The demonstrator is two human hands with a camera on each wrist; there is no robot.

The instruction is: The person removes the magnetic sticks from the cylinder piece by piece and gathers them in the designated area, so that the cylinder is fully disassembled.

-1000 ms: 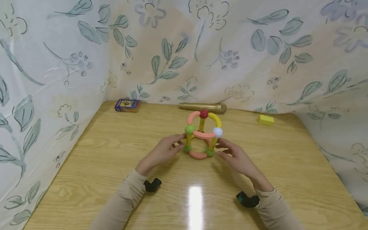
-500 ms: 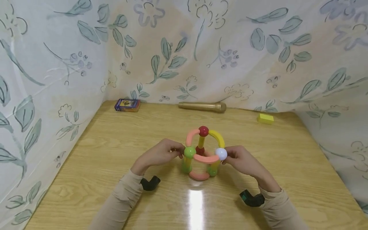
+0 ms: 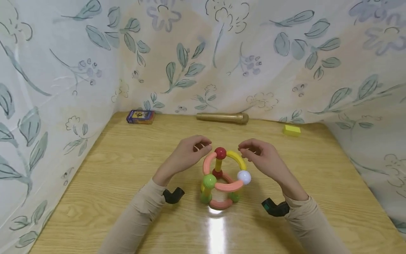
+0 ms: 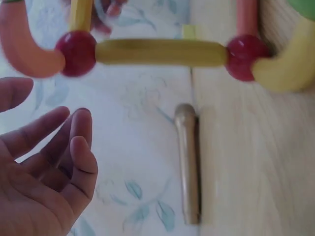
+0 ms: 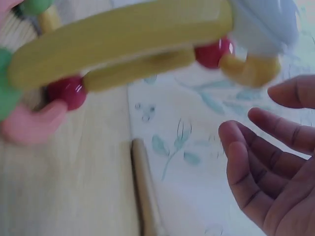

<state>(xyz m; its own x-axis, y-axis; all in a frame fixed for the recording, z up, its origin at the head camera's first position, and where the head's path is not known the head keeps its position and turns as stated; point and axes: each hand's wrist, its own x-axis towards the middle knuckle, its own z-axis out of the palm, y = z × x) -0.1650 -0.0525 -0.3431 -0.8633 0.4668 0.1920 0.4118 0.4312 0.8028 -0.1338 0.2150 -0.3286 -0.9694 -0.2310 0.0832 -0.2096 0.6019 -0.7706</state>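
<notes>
A toy frame of balls and rods (image 3: pixel 229 186) stands on the table in front of me. Its upper ring joins a red ball (image 3: pixel 220 153), a green ball (image 3: pixel 209 181) and a white ball (image 3: pixel 244 177) with curved pink and yellow rods; straight yellow rods link it to a lower ring. Beside the red ball, my left hand (image 3: pixel 190 152) is raised with fingers loosely bent, holding nothing. On the other side, my right hand (image 3: pixel 263 155) hovers over the yellow curved rod (image 3: pixel 237 158), also holding nothing. Both wrist views show a gap between the fingers and the frame.
Along the back edge lie a small blue-and-orange box (image 3: pixel 140 117), a gold microphone (image 3: pixel 222 118) and a yellow block (image 3: pixel 291 130). Floral cloth (image 3: pixel 190 63) hangs behind and at both sides. A black wrist camera (image 3: pixel 173 195) juts from the left sleeve, another (image 3: pixel 275 207) from the right.
The toy frame has come nearer to me and down onto the table. Both hands have let go of its sides and risen away toward the back, beside its top.
</notes>
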